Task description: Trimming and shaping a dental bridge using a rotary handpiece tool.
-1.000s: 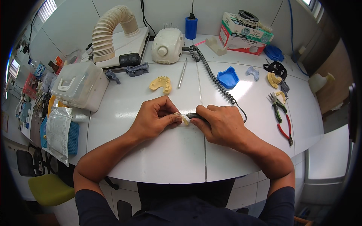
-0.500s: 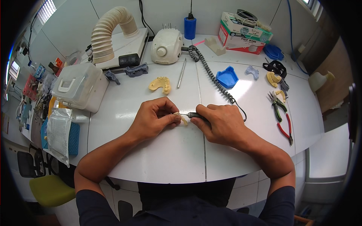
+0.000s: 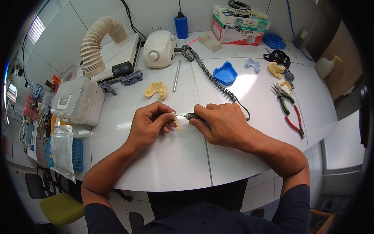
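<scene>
Head view: left hand (image 3: 147,123) pinches knobbly strip (image 3: 177,124), perhaps resin.

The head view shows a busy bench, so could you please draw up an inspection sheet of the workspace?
Surface: white tabletop, glossy.
Work items: pale toothed piece; dark-gripped handpiece, its thin shaft directed at the piece, contact too small to tell.
Clutter: yellowish dental model, blue tray, green-handled pliers, red-handled pliers.
Hands: left hand pinches the toothed piece; right hand grips the handpiece.
Cables: coiled grey cord running from the white control box toward the right hand.
Surroundings: green chair at lower left.
</scene>
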Demonstrator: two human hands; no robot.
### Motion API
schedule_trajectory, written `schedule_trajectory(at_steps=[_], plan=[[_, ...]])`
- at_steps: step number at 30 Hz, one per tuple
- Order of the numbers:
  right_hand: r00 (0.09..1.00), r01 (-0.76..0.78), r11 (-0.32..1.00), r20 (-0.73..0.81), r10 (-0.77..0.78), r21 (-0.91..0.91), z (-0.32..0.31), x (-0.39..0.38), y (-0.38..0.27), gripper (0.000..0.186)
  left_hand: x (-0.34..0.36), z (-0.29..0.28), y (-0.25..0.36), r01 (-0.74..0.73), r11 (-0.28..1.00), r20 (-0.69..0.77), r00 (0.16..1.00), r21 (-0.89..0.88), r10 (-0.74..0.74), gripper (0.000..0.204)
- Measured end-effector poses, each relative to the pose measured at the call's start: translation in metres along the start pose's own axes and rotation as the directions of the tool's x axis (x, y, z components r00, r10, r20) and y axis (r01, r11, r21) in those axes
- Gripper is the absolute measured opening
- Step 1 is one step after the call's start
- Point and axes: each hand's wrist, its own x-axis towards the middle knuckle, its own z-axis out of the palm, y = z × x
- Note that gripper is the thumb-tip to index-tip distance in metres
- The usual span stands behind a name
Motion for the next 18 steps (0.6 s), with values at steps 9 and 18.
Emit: schedule_trajectory(at_steps=[9,18], plan=[[1.0,-0.007,1.0,0.003,0.007,0.007,0.0009,0.0,-0.0003,0.033,0.0002,-0.0008,-0.0003,-0.013,0.999,0.014,1.0,0.036,0.013,0.015],[1.0,0.004,1.0,-0.001,-0.004,0.003,0.0024,-0.0001,-0.0006,0.033,-0.0007,0.0003,-0.0023,-0.012,0.999,-0.003,1.0,0.035,0.012,0.013]])
